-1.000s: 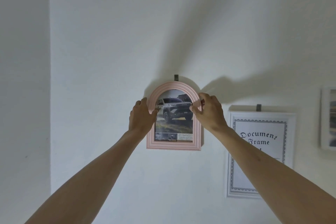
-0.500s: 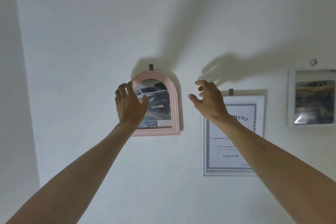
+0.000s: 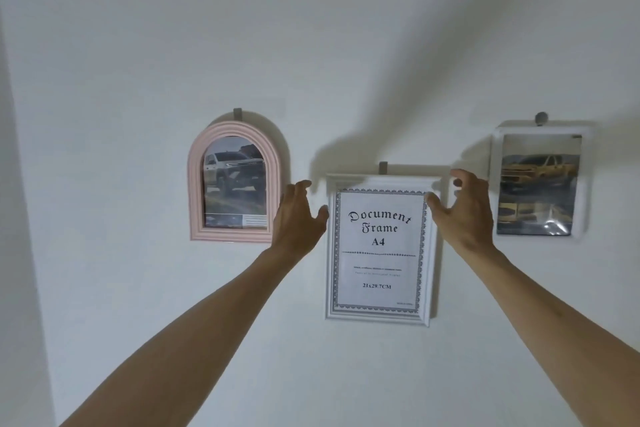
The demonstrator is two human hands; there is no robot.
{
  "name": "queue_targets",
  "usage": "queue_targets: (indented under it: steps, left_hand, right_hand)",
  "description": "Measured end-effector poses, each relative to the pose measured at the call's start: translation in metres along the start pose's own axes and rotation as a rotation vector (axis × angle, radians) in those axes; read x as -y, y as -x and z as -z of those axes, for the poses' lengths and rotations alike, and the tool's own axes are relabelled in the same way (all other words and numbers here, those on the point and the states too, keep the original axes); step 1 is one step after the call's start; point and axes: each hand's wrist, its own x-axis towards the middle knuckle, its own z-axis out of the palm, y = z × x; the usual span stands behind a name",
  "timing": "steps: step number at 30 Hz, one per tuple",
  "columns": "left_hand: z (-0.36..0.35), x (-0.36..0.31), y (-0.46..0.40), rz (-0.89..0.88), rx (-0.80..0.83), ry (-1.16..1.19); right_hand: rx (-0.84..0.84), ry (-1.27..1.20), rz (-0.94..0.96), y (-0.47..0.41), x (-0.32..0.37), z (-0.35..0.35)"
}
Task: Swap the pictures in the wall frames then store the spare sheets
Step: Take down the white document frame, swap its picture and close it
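On the white wall [image 3: 138,45] hung three frames: a pink arched frame [image 3: 197,180], a white document frame [image 3: 377,317] in the middle and a white frame [image 3: 585,184]. Two hands were raised beside the middle one, the left hand [image 3: 298,218] and the right hand [image 3: 464,211], both with loose fingers, grasping nothing.

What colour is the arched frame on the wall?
Pink: the arched frame shows best in the head view.

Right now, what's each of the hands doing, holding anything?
Left hand: open, fingers spread, holding nothing, beside the white document frame.
Right hand: open, holding nothing, at the frame's upper right corner.
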Motion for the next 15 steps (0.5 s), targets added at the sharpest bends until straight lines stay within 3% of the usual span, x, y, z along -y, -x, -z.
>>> queue_targets:
  steps: [4,8,11,15]
  left_hand:
    - [-0.019,-0.001,0.007,0.216,0.074,0.079]
    - [-0.031,0.000,0.017,0.396,0.117,0.188]
    - [-0.040,0.005,0.028,0.444,0.160,0.249]
    - [-0.044,0.010,0.035,0.451,0.146,0.282]
  right_hand:
    - [0.087,-0.078,-0.115,0.016,-0.037,0.008]
    - [0.278,-0.191,-0.161,0.034,-0.059,0.005]
    - [0.408,-0.268,-0.169,0.046,-0.065,0.000]
    - [0.383,-0.286,-0.132,0.048,-0.070,-0.011]
